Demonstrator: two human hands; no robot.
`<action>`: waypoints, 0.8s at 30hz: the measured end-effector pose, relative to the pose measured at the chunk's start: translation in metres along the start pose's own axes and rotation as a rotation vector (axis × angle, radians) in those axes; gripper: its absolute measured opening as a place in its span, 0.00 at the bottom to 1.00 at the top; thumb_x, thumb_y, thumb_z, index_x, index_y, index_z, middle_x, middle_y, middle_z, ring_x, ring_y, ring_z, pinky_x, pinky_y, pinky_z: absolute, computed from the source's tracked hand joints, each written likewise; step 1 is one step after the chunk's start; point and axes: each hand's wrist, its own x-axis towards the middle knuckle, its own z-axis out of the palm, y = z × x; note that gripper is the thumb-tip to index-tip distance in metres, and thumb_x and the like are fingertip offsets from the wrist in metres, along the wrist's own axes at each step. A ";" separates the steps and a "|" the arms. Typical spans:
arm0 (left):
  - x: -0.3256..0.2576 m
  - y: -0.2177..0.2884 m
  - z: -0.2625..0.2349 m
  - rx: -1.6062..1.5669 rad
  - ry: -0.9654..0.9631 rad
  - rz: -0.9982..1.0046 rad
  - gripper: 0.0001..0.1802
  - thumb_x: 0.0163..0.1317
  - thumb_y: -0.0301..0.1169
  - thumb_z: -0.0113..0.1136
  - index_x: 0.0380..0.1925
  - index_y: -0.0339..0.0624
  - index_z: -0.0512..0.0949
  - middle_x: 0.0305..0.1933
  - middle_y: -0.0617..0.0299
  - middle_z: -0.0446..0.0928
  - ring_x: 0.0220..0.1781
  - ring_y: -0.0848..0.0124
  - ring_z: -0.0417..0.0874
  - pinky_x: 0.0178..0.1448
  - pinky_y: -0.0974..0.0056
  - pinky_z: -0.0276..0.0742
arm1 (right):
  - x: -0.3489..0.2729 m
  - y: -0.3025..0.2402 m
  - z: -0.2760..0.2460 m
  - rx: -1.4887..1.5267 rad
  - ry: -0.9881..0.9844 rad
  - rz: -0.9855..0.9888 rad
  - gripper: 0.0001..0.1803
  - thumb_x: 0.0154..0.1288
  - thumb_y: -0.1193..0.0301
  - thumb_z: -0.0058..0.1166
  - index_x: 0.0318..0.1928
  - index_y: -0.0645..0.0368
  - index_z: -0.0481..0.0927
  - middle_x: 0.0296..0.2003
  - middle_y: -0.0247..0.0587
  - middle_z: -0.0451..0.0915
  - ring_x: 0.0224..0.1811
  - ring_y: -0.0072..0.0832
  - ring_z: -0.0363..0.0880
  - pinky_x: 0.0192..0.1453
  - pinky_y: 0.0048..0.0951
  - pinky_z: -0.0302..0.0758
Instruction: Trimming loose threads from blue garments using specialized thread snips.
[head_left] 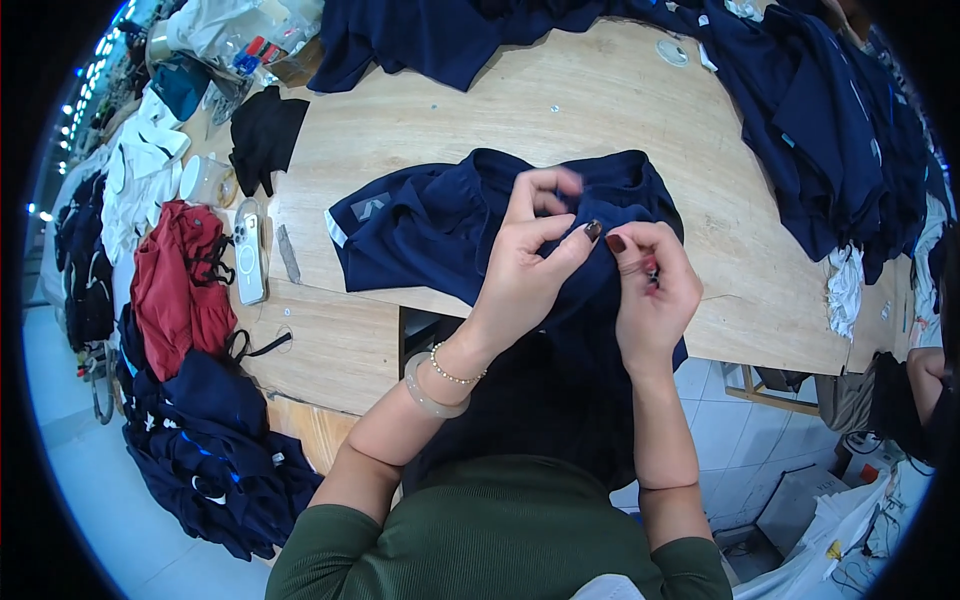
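Note:
A navy garment (410, 220) with a gathered waistband lies bunched on the wooden table in front of me, part of it hanging over the near edge toward my lap. It bears a small grey patch with a light mark and has a white tag at its left corner. My left hand (530, 245) is over the waistband, thumb and fingers drawn together, with one or two fingers smeared by motion. Close beside it, my right hand (655, 285) is curled, thumb against the bent index finger. Whatever lies between the fingertips of either hand is too small to make out.
On the left lie a phone (249, 255), a small grey blade-like piece (287, 254), a red garment (180, 280), a black cloth (268, 135) and a clear tub (205, 182). Navy garments (810, 120) pile at the right; more navy cloth (420, 40) lies at the far edge.

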 end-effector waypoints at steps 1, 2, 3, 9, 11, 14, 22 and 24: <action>0.000 0.002 0.001 0.123 0.045 0.131 0.10 0.68 0.23 0.52 0.33 0.31 0.83 0.52 0.56 0.79 0.54 0.71 0.76 0.57 0.70 0.66 | 0.001 -0.002 -0.002 -0.001 0.001 -0.002 0.03 0.62 0.80 0.61 0.35 0.64 0.80 0.25 0.33 0.74 0.25 0.18 0.68 0.27 0.22 0.64; 0.002 0.003 -0.004 0.115 -0.033 0.111 0.09 0.67 0.24 0.53 0.35 0.31 0.83 0.54 0.54 0.78 0.57 0.64 0.76 0.62 0.65 0.66 | 0.003 -0.006 -0.006 0.237 -0.010 0.270 0.02 0.66 0.77 0.59 0.35 0.62 0.80 0.26 0.30 0.75 0.25 0.16 0.67 0.27 0.20 0.62; 0.003 0.002 -0.005 0.114 -0.033 0.113 0.09 0.67 0.24 0.53 0.35 0.31 0.83 0.54 0.54 0.78 0.57 0.64 0.76 0.62 0.65 0.66 | 0.004 -0.008 -0.009 0.475 -0.022 0.542 0.04 0.69 0.74 0.57 0.35 0.60 0.80 0.27 0.27 0.75 0.26 0.13 0.65 0.27 0.18 0.59; 0.003 0.003 -0.014 -0.162 -0.243 -0.005 0.09 0.63 0.26 0.64 0.41 0.32 0.82 0.48 0.60 0.78 0.47 0.74 0.78 0.52 0.70 0.75 | 0.006 -0.002 -0.032 0.675 -0.055 0.590 0.08 0.74 0.67 0.52 0.47 0.56 0.73 0.31 0.23 0.67 0.26 0.10 0.59 0.30 0.14 0.55; 0.002 0.005 -0.015 -0.153 -0.249 -0.002 0.10 0.60 0.23 0.66 0.42 0.33 0.82 0.47 0.62 0.78 0.47 0.75 0.78 0.50 0.71 0.75 | 0.007 0.000 -0.043 0.509 -0.087 0.509 0.08 0.73 0.67 0.52 0.47 0.56 0.73 0.32 0.24 0.69 0.28 0.12 0.64 0.33 0.14 0.60; 0.001 0.009 -0.017 -0.157 -0.260 -0.043 0.11 0.61 0.23 0.65 0.43 0.33 0.81 0.47 0.62 0.77 0.46 0.76 0.78 0.51 0.71 0.76 | 0.009 0.002 -0.053 0.290 -0.117 0.328 0.11 0.66 0.69 0.61 0.45 0.59 0.78 0.35 0.28 0.75 0.35 0.17 0.71 0.40 0.18 0.67; 0.000 0.014 -0.017 -0.264 -0.318 -0.140 0.09 0.64 0.23 0.62 0.43 0.32 0.79 0.46 0.61 0.80 0.45 0.77 0.77 0.53 0.72 0.75 | 0.028 -0.001 -0.063 -0.045 -0.225 -0.032 0.10 0.52 0.72 0.70 0.35 0.61 0.84 0.31 0.36 0.81 0.37 0.28 0.73 0.41 0.26 0.70; 0.001 0.013 -0.018 -0.228 -0.331 -0.136 0.09 0.64 0.23 0.62 0.43 0.32 0.79 0.46 0.61 0.80 0.45 0.77 0.77 0.52 0.72 0.74 | 0.030 -0.004 -0.062 -0.052 -0.240 -0.049 0.11 0.52 0.72 0.70 0.35 0.61 0.84 0.31 0.35 0.81 0.37 0.28 0.73 0.42 0.27 0.70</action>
